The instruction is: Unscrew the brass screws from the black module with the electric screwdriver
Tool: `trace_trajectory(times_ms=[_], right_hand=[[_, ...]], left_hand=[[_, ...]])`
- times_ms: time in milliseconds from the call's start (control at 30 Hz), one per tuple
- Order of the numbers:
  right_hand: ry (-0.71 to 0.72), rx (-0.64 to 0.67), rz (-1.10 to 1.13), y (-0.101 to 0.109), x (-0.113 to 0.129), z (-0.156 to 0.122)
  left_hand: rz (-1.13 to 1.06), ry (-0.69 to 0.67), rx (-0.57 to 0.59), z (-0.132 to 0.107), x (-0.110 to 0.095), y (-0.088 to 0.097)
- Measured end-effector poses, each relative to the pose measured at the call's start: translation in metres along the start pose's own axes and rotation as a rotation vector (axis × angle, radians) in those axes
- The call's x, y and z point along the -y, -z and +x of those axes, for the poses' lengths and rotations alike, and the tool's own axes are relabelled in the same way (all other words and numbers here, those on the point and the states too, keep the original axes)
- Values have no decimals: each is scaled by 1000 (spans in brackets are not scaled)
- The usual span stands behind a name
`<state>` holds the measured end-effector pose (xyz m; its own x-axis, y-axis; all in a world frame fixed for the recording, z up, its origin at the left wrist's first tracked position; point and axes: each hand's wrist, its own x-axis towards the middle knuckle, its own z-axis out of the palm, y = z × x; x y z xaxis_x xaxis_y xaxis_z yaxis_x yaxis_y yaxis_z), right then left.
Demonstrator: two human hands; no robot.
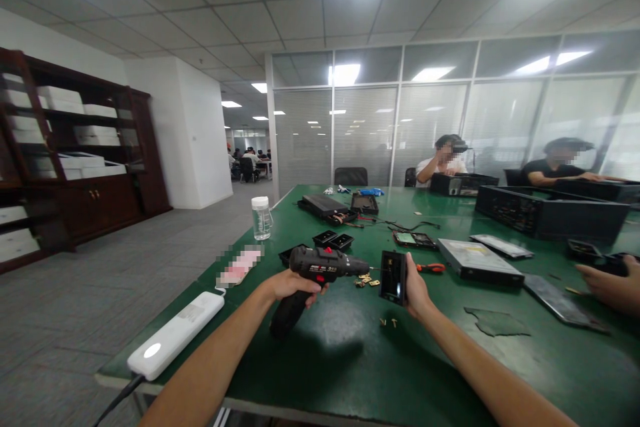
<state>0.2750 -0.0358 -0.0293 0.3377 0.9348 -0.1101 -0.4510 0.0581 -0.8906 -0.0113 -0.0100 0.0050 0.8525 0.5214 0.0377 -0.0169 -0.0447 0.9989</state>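
My left hand is closed around the grip of a black cordless drill with red details. The drill lies level, its bit pointing right at a small black rectangular housing. Whether the bit touches the housing, I cannot tell. My right hand grips that housing by its right side, upright, with its hollow inside in view. Small brass-coloured metal pieces lie on the table between the drill and the housing. Nearer to me are a few loose screws. More black housings sit behind the drill.
On the green table are a white power strip, a clear bottle, an orange-handled tool, an optical drive and a black computer case. A co-worker's hand is at the right edge; two people sit across.
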Motion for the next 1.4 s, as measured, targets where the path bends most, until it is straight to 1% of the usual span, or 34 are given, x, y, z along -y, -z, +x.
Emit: trace_trajectory(times_ms=[167, 433, 633, 800, 1000, 1100, 1267, 1400], right_hand=[[3, -34, -24, -1, 1, -1], [0, -33, 9, -3, 2, -3], [8, -31, -7, -2, 2, -2], [-10, -57, -36, -2, 3, -1], [-3, -51, -49, -2, 3, 1], [-20, -45, -69, -2, 3, 1], [-50, -72, -102, -3, 4, 0], [-24, -51, -71, -4, 4, -1]], left_hand=[[-4, 4, 1, 0, 1, 1], [-1, -10, 19, 1, 3, 3], [12, -17, 36, 1, 3, 3], [15, -17, 15, 1, 3, 2], [8, -3, 2, 1, 3, 2], [0, -5, -3, 0, 2, 2], [4, 2, 6, 0, 3, 3], [5, -9, 11, 0, 2, 3]])
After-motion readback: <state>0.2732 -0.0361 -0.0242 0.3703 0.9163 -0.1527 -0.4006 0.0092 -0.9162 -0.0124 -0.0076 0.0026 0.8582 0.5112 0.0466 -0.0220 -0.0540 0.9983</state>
